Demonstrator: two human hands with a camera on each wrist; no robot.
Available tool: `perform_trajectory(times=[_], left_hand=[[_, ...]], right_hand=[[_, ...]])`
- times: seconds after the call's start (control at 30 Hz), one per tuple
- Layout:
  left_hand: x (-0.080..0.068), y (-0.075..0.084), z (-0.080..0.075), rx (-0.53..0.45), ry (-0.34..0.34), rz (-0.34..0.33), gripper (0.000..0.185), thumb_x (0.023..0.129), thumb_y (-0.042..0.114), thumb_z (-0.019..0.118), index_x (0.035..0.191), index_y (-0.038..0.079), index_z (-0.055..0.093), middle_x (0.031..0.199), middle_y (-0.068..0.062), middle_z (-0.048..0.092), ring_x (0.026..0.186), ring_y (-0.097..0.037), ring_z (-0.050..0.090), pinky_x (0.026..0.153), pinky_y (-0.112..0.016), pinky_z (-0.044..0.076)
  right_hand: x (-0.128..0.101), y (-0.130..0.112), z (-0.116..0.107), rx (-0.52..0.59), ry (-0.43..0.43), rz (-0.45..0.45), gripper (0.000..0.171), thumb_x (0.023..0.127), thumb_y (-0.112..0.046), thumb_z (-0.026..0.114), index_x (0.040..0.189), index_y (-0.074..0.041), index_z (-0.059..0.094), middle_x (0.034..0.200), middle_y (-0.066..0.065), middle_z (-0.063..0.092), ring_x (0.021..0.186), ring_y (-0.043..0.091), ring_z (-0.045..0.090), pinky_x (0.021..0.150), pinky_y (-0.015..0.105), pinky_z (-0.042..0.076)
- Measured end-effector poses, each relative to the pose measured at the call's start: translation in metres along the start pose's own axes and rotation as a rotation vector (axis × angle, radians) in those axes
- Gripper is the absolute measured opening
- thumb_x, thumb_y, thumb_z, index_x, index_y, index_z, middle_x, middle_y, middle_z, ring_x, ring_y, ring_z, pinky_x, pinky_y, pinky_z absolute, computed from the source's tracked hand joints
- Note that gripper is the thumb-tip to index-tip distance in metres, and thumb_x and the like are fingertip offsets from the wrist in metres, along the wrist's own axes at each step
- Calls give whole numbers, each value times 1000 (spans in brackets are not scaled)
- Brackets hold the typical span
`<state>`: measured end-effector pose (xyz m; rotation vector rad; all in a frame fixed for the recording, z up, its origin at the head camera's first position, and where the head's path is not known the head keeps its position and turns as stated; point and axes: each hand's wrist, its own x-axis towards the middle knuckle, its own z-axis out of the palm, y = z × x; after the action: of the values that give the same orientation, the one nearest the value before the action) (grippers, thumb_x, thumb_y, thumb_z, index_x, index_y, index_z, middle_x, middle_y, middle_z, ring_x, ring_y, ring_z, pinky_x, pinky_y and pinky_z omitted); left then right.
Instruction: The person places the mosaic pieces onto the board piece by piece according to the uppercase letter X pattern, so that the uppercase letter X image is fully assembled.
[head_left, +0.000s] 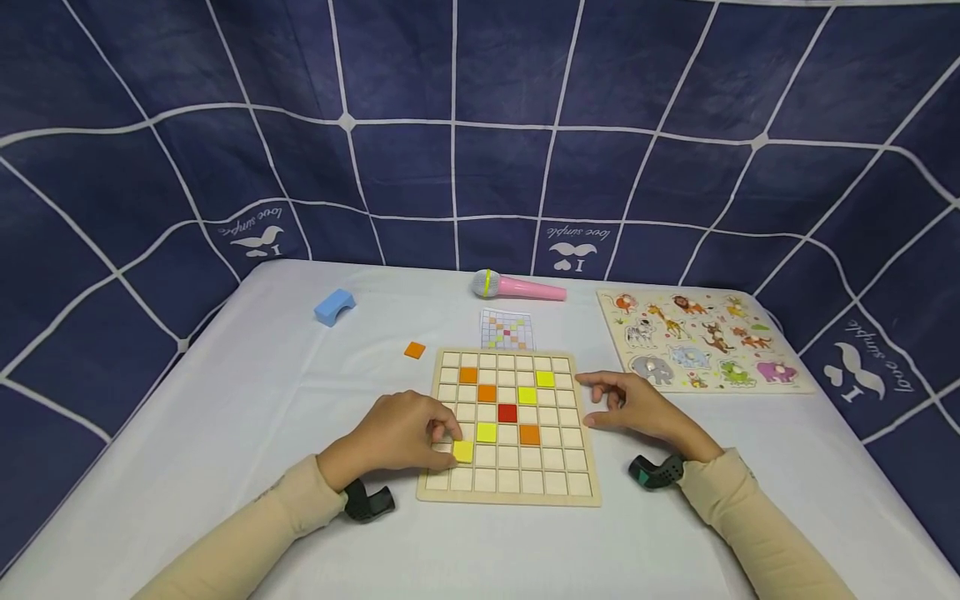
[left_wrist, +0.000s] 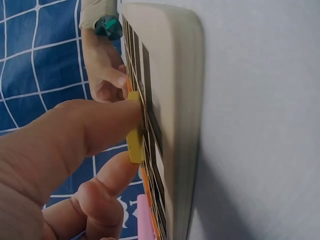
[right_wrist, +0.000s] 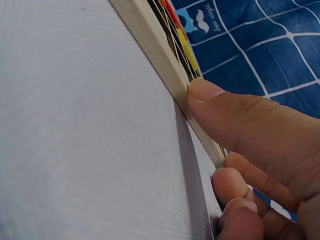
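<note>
A square wooden grid board (head_left: 510,503) lies on the table, with orange, yellow and red tiles in some cells. My left hand (head_left: 405,429) is over its lower left part. Thumb and forefinger pinch a yellow tile (left_wrist: 134,132) at opposite sides, right at the grid's surface. My right hand (head_left: 630,408) touches the board's right edge, its thumb tip (right_wrist: 205,90) against the rim and the other fingers loosely bent alongside. Near the upper left corner lies a loose orange tile (head_left: 415,350). A printed pattern card (head_left: 507,330) sits just behind the board.
A pink toy microphone (head_left: 528,289) lies at the back. The blue arch block (head_left: 334,307) stands back left. At the right is an animal puzzle board (head_left: 705,342), behind my right hand. A dark checked curtain (head_left: 495,167) hangs behind the white-covered table.
</note>
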<state>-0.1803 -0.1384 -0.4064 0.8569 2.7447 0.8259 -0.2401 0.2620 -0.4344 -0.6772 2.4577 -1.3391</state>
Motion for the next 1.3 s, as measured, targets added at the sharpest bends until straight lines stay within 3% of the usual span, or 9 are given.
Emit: perform_trajectory(times=[0.9, 1.1, 1.3], left_hand=[[0, -1, -1, -19, -27, -22, 21, 79, 27, 95, 90, 28, 78, 68, 22, 54, 60, -1, 47, 66, -29, 40], [3, -10, -8, -52, 26, 7, 14, 89, 22, 87, 100, 25, 80, 73, 20, 55, 66, -4, 48, 63, -26, 39], [10, -28, -17, -205, 138, 15, 17, 95, 12, 80, 112, 13, 82, 84, 12, 59, 80, -13, 54, 72, -28, 43]], right_hand=[[0, 0, 0, -6, 4, -5, 62, 86, -4, 89, 141, 11, 63, 100, 8, 61, 69, 8, 47, 60, 23, 40], [0, 0, 0, -12, 3, -5, 63, 86, -5, 89, 141, 11, 63, 100, 8, 61, 69, 7, 47, 60, 23, 40], [0, 0, 0, -14, -2, -16, 62, 87, -5, 89, 141, 11, 63, 101, 8, 61, 69, 7, 47, 61, 23, 41]])
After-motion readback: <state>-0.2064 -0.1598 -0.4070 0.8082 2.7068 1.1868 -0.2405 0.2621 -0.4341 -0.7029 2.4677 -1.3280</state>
